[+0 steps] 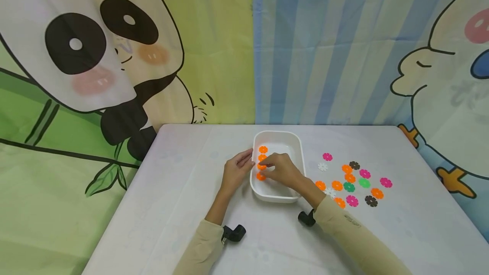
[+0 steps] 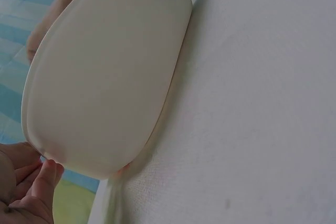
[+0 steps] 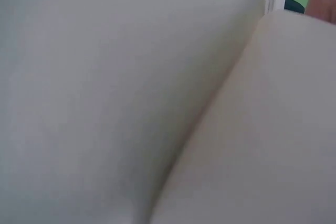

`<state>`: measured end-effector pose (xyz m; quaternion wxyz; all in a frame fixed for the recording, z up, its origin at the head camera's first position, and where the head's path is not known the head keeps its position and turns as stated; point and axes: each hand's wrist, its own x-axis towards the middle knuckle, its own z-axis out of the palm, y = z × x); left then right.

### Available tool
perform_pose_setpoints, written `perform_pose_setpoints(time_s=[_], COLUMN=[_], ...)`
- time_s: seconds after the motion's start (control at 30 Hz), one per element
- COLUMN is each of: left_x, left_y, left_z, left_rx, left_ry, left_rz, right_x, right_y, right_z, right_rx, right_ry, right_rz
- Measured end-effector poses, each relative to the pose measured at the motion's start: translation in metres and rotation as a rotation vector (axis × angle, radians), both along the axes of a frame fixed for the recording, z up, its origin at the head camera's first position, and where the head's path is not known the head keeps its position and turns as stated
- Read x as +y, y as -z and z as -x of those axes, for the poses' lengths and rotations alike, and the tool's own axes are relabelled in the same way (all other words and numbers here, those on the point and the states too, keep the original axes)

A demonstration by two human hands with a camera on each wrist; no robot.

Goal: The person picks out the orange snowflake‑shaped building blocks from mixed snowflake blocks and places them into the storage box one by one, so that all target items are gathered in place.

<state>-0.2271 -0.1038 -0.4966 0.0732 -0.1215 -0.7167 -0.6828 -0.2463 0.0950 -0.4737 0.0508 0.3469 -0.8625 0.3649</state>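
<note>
A white rectangular tray stands on the table, with several orange notched plastic discs in a column along its left side. My left hand is at the tray's left edge, thumb and fingers touching the rim with a gap between them. In the left wrist view, those fingertips meet the tray's wall. Over the tray reaches my right hand, its index finger and thumb around one orange disc of the column. The right wrist view shows only the tray's outer wall and tabletop.
Right of the tray lie loose notched discs: orange, pink, green, white and dark brown. The white table ends at a cartoon-printed curtain. Both wrists carry a black camera mount.
</note>
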Motion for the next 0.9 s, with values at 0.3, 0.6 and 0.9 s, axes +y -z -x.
perform_pose_setpoints(time_s=[0.3,0.6,0.9], left_x=[0.0,0.0,0.001], left_y=[-0.024,-0.029,0.0], left_z=[-0.014,-0.017,-0.001], left_rx=[-0.018,-0.023,-0.038], left_ry=[0.033,0.034,0.008], left_rz=[0.013,0.027,0.004], right_x=[0.056,0.142,0.211], right_y=[-0.036,-0.037,-0.014], right_z=[0.003,-0.003,-0.011], right_rx=[0.063,-0.005,-0.168], right_ry=[0.126,0.341,0.443], right_rz=[0.046,-0.026,-0.157])
